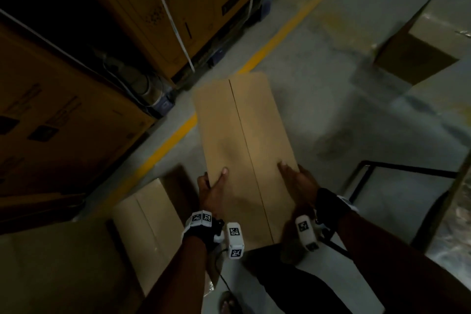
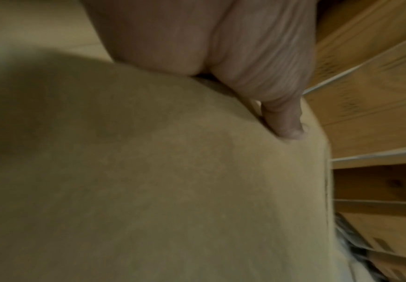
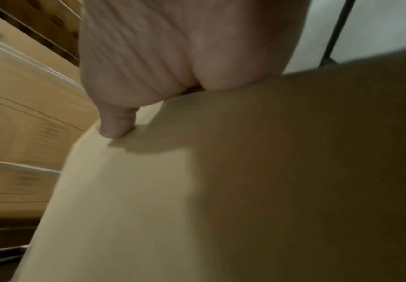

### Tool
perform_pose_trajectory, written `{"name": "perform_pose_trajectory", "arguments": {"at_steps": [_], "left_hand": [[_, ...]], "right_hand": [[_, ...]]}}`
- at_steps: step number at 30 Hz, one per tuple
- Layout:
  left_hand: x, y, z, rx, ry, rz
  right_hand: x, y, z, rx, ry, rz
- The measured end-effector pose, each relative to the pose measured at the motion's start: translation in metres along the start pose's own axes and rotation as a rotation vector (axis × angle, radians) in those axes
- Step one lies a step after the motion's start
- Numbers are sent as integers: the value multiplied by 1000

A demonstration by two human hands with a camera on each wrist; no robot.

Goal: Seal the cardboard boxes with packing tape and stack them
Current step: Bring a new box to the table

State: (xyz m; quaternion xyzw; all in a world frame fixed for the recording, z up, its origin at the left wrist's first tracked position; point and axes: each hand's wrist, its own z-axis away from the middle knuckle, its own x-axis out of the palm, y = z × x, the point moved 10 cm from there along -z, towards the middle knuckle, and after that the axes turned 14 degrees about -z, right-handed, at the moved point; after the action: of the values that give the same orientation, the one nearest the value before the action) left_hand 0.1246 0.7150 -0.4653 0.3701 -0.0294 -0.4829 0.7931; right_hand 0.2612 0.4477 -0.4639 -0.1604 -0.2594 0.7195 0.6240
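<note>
Flanking concrete floor [image 1: 331, 89]: strapped cartons [image 1: 158, 7].

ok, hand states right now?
Left hand: holding the cardboard box, thumb on top.
Right hand: holding the same box's other side.

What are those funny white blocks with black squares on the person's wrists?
Both arms are bare, with no sleeves. The left wrist wears a black strap carrying white blocks printed with black-and-white square codes, and a thin black cable hangs below it. The right wrist has a black band and a similar white coded block.
</note>
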Motion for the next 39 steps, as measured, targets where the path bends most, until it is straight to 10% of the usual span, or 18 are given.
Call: {"name": "perform_pose_trajectory", "arguments": {"at_steps": [7, 21, 39], "left_hand": [[-47, 107, 57, 176, -34, -156], [-167, 305, 284, 589, -70, -11], [-86, 354, 607, 1019, -482, -62]], "right_hand": [[48, -45, 79, -84, -110, -345], [95, -241, 351, -696, -294, -153], [-97, -234, 675, -1118, -14, -302]]}}
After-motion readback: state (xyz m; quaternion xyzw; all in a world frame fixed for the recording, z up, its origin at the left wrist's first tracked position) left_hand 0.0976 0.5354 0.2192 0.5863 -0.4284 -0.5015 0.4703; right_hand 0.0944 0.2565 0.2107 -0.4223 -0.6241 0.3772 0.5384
